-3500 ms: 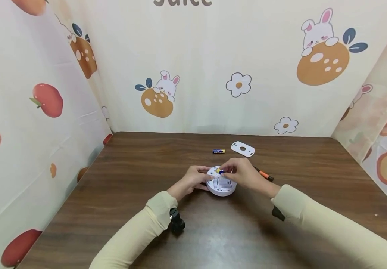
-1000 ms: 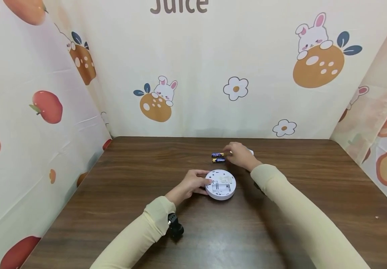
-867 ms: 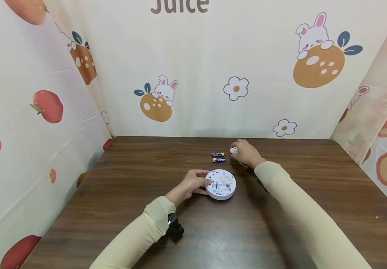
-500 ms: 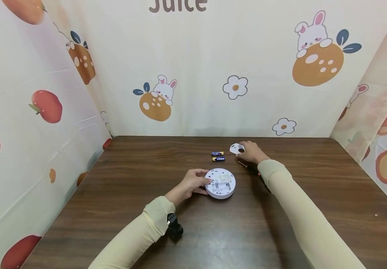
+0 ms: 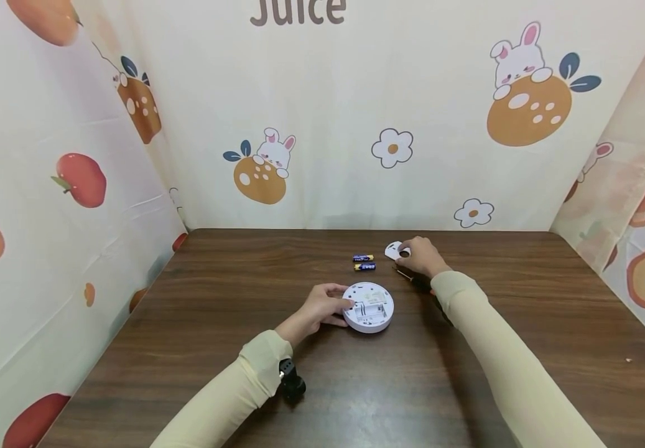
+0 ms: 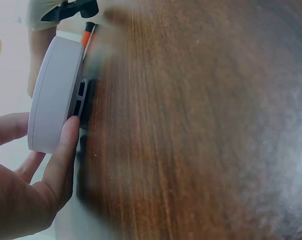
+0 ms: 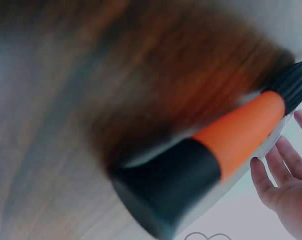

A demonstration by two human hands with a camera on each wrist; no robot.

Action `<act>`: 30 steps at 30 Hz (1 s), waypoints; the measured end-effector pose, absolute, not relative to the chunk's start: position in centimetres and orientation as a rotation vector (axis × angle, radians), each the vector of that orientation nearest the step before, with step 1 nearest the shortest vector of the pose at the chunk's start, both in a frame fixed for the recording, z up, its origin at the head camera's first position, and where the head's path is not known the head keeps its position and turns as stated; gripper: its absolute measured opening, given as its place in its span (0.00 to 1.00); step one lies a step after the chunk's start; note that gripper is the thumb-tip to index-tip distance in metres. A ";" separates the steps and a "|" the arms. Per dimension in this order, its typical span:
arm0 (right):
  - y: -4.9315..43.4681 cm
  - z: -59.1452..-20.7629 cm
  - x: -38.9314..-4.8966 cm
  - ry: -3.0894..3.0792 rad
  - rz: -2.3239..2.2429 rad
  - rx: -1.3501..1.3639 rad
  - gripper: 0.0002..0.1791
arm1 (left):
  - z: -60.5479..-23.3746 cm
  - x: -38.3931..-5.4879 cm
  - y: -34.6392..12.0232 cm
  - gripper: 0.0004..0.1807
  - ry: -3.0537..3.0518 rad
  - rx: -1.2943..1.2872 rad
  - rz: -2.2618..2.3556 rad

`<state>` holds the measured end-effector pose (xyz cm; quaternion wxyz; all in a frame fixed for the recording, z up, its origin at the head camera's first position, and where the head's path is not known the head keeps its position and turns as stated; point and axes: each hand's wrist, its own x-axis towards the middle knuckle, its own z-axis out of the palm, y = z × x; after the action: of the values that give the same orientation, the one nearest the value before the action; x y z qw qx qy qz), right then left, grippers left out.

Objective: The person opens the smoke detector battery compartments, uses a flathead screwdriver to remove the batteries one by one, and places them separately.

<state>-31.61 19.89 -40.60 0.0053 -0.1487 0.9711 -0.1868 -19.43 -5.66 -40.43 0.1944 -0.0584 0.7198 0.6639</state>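
Observation:
My left hand [image 5: 318, 308] grips the left side of a round white smoke alarm [image 5: 364, 318], thumb on its upper face and fingers below. Its back faces up and the battery compartment is uncovered. Beyond it, my right hand [image 5: 422, 256] pinches a white mounting plate [image 5: 392, 250] across its edges; the palm hides the plate's right part. A screwdriver [image 5: 420, 284] lies under the right wrist, partly covered; its orange and black handle [image 7: 243, 131] fills much of the right wrist view. The left wrist view shows the alarm [image 6: 53, 95] side-on in the fingers.
Two blue and yellow batteries [image 5: 364, 262] lie side by side on the brown wooden table [image 5: 232, 292], left of the plate. Printed curtains [image 5: 322, 174] close off the back and both sides. A small pale speck [image 5: 628, 360] is on the right of the table.
The second battery went from my right hand onto the table beside the first. That hand then moved right, from the batteries to the mounting plate. My left hand keeps the alarm in place.

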 end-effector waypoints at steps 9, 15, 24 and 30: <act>19.7 -39.8 -30.0 3.116 -0.734 -0.509 0.17 | -40.5 -18.9 -5.9 0.24 1.976 -0.108 1.881; 19.5 -38.6 -28.0 3.118 -0.824 -0.616 0.15 | -40.4 -18.7 -6.2 0.20 1.963 -0.131 1.893; 18.3 -37.2 -23.5 3.061 -0.917 -0.830 0.15 | -40.0 -18.2 -6.7 0.20 1.975 -0.125 1.846; 17.2 -37.3 -20.9 2.997 -0.911 -0.927 0.15 | -40.1 -18.5 -6.8 0.20 2.001 -0.109 1.825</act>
<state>-20.95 17.18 -37.27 -0.0623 -0.2833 0.9157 -0.2783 -18.46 -6.80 -40.07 0.2139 -0.0392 0.7213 0.6576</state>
